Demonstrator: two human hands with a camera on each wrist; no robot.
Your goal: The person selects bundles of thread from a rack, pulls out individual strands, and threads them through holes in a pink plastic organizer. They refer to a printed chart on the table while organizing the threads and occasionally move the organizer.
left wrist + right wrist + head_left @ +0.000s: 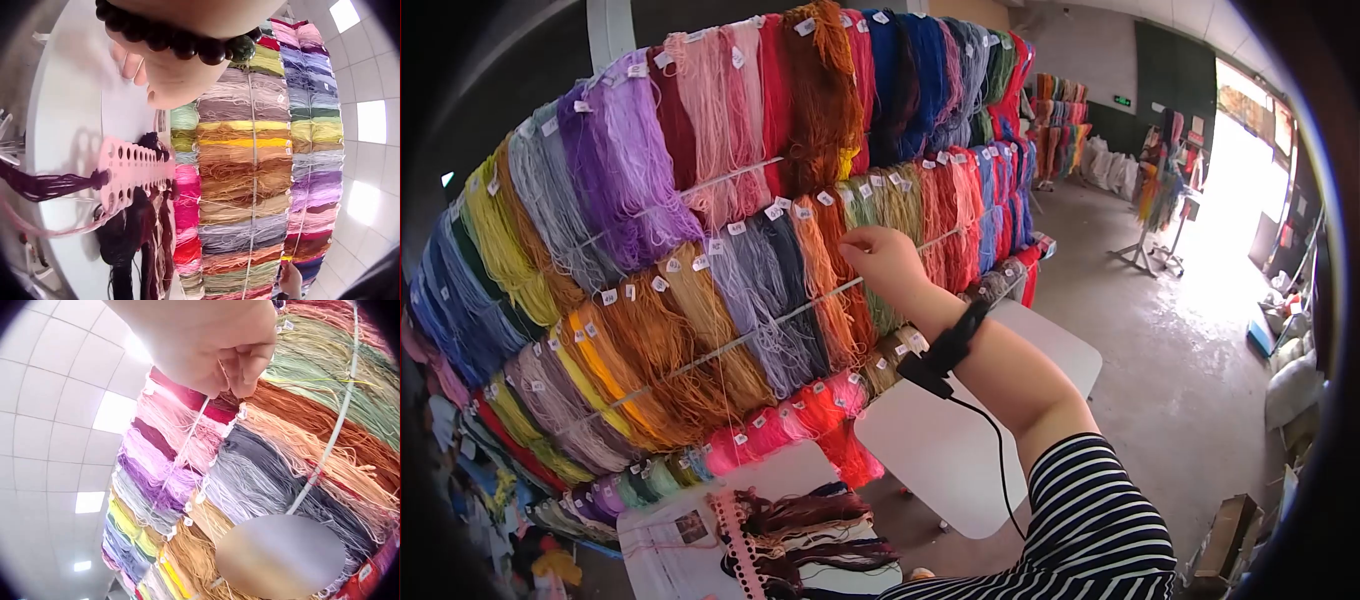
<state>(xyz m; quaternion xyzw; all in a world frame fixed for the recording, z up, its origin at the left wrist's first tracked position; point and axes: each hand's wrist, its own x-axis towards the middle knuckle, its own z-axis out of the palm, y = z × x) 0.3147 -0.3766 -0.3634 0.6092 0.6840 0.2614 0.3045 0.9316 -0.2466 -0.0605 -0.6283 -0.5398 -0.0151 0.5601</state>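
My right hand (883, 258) is raised to the thread rack, its fingertips drawn together in front of brown and orange skeins (855, 300). Curled fingers fill the top of the right wrist view, where the right hand (215, 347) pinches a thin yellow thread (312, 380) trailing from the fingertips. In the left wrist view, my left hand (181, 81) wears a dark bead bracelet and hovers low over the white table, fingers loosely bent, holding nothing visible. Beside it, a pink card (134, 175) with punched holes carries knotted dark threads (122, 234).
Rows of tagged skeins in many colours hang from the rack's rods (730, 345). White tables (945, 440) stand below, one bearing a printed sheet (675, 535). Farther off are a thread stand (1140, 245), white sacks (1108, 168) and a cardboard box (1228, 535).
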